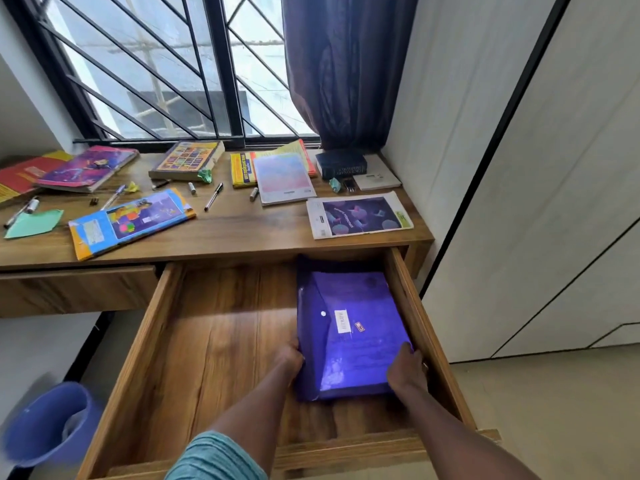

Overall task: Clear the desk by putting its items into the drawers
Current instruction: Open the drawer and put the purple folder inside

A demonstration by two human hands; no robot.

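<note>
**A:** Head view: drawer (221,341) pulled fully open under the desk (242,230), right side. Purple snap folder (349,327) lies flat on the drawer floor, along the right wall, near end closest to the camera.

**B:** Hands?

**A:** Both on the folder's near corners. Left hand (290,358) at the near-left edge, fingers curled around it, tips hidden under the plastic. Right hand (407,370) at the near-right corner, wedged between the folder and the drawer's right wall, fingers bunched together on the edge. Can't tell how tight the grip is.

**B:** Rest of the drawer?

**A:** Left half is bare wood.

**B:** Desk top?

**A:** Crowded. Near right: white booklet with a purple picture (358,214). Behind it, far right, a dark thick book (341,164) against the curtain (346,64). Centre far: pale pink notebook (284,180) overlapping yellow books. Left of that, thick yellow-edged book (188,161). Near left: blue-and-yellow book (131,221), angled. Far left: purple-covered book (86,169) on a red one. Pens and a green paper (33,223) scattered between.

**B:** Floor?

**A:** Blue bin (48,424), near left, blurred.
</note>
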